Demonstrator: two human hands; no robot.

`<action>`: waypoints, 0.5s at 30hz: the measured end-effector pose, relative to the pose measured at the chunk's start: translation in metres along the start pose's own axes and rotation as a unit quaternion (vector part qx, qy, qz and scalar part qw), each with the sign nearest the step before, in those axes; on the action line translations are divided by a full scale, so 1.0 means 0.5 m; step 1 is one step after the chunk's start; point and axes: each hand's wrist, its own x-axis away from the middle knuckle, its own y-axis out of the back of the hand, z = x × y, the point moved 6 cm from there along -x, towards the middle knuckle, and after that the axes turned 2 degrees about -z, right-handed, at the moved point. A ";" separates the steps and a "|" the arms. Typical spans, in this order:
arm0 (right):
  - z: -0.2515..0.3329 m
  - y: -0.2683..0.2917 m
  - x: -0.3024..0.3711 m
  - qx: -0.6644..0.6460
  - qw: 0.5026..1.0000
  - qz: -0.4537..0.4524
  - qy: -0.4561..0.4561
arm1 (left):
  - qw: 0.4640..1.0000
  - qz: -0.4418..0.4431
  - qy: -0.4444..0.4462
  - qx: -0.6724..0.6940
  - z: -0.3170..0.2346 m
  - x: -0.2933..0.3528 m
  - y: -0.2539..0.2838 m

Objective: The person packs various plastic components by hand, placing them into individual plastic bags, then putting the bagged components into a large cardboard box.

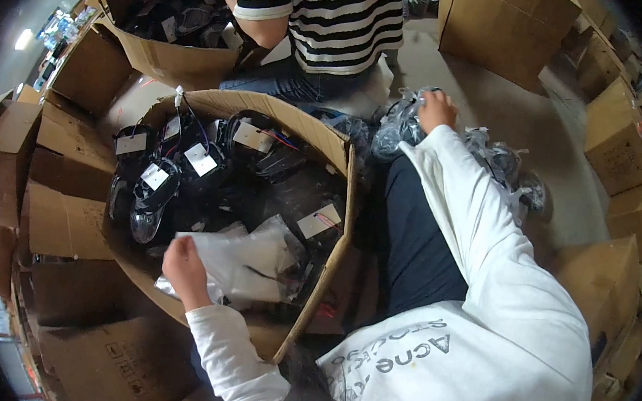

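My left hand [185,266] is closed on the edge of several clear plastic bags [250,267], which lie over the near part of an open cardboard box [330,266]. Inside that box are black items with clear domed parts; white cards [201,159] and thin coloured wires [280,139] show on several of them. To the right of the box, my right arm reaches forward, and my right hand [436,111] curls over a dark bundle wrapped in clear plastic [397,137]. Its exact kind is hidden by the wrapping.
More plastic-wrapped bundles [498,161] lie on the floor at the right. Beyond my box, a person in a striped shirt [329,22] sits by another cardboard box [169,57] of black items. Stacked cartons [67,216] line the left side, and others [621,135] the right.
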 end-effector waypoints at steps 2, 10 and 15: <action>0.049 -0.032 0.020 0.014 0.994 0.097 0.038 | 0.994 -0.082 0.027 0.070 -0.021 0.004 0.034; 0.139 -0.183 0.117 0.118 0.943 0.312 0.006 | 0.986 -0.044 0.098 0.130 0.048 0.053 0.054; -0.178 -0.231 -0.108 0.217 0.838 0.438 0.242 | 0.972 0.007 0.074 0.221 -0.137 -0.027 -0.068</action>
